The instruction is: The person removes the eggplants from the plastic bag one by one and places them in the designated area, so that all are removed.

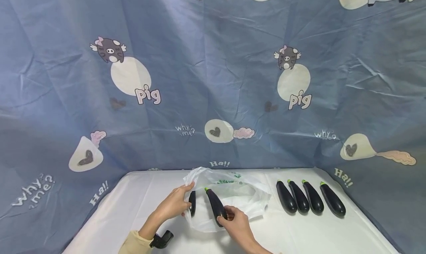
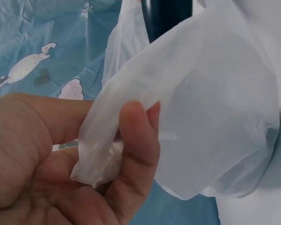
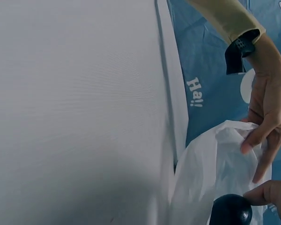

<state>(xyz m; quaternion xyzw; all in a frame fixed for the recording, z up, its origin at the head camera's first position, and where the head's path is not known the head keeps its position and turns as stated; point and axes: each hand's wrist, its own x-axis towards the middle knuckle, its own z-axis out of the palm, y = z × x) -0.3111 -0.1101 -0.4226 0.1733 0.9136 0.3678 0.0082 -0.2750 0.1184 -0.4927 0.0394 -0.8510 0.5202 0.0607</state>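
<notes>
My left hand (image 1: 176, 202) pinches the rim of a thin white plastic bag (image 1: 263, 198) with green print, and the bag's mouth is spread apart. The left wrist view shows the bag's film (image 2: 215, 103) bunched between thumb and fingers. My right hand (image 1: 237, 224) grips a dark eggplant (image 1: 215, 202) by its rounded lower end, its green stem tip pointing away, over the bag's opening. The rounded end of the eggplant (image 3: 232, 211) also shows in the right wrist view. Beside my left fingertips, a second eggplant (image 1: 192, 202) is partly hidden.
Several eggplants (image 1: 313, 198) lie in a row at the right of the white-covered table (image 1: 299, 235), stems toward the back. A blue printed curtain (image 1: 213, 80) stands behind the table and along its sides. A black strap device (image 1: 162, 240) sits on my left wrist.
</notes>
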